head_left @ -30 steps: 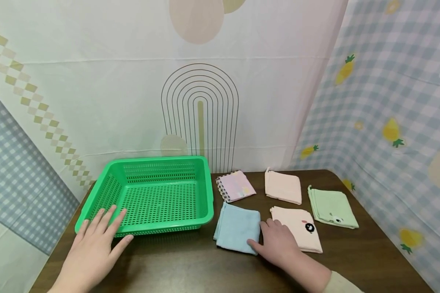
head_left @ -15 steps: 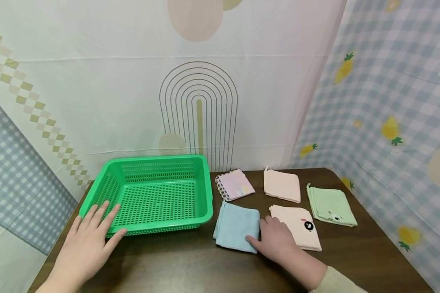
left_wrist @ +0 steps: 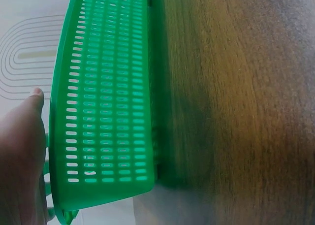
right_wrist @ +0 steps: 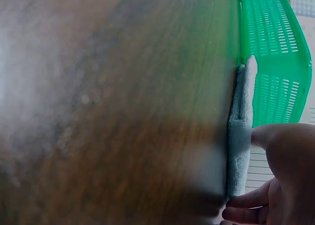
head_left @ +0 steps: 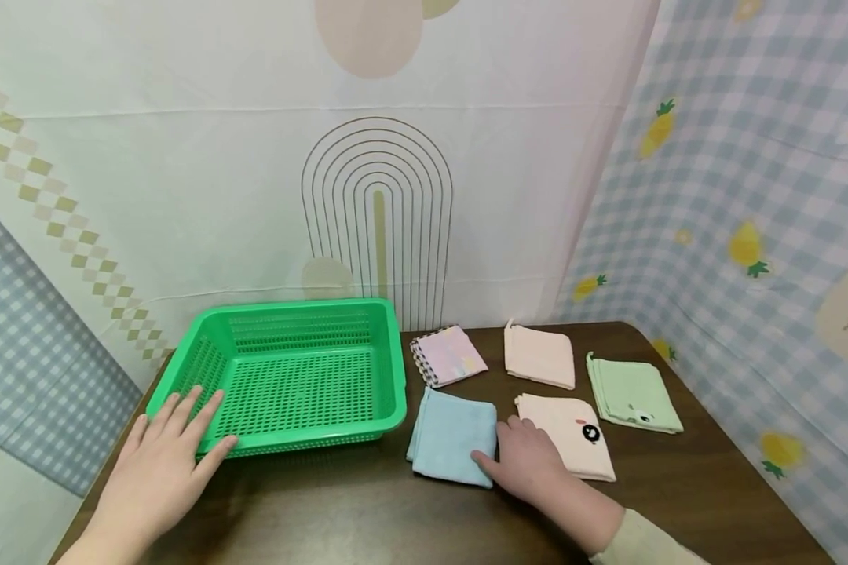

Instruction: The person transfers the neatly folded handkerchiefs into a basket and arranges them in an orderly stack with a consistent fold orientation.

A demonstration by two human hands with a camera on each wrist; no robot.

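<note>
In the head view my left hand lies with straight, spread fingers over the front left rim of a green plastic basket. The left wrist view shows the thumb along the rim and the slotted side wall. Near the table's middle is a folded light blue towel. My right hand is at its right edge, thumb on top, fingers curled down at the side. From the right wrist, the blue towel lies flat on the table, pinched at that edge by my right hand.
A folded lilac towel with a checked edge lies behind the blue one. To the right are a plain pink towel, a pale pink towel with a black patch and a green towel. Patterned curtains stand behind the brown table.
The head view shifts slightly, so everything sits a little further left. My left hand has slid slightly left along the basket rim. The right hand and the blue towel stay where they were.
</note>
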